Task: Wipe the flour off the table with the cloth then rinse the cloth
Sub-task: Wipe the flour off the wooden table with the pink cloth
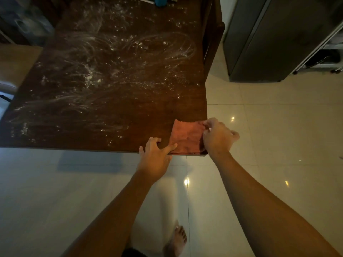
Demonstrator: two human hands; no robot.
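The right hand (217,138) pinches an edge of the reddish cloth (186,138) lying just left of it; the left hand (157,154), fingers spread, touches the cloth's near corner. Best flatten it, then sweep through the flour (91,76) beyond both hands.

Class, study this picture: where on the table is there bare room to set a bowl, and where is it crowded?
The dark wooden table is bare in a patch between the white flour streaks, the reddish folded cloth and the near edge. The near right corner is crowded: the left hand touches the cloth, the fingers of the right hand pinch it.
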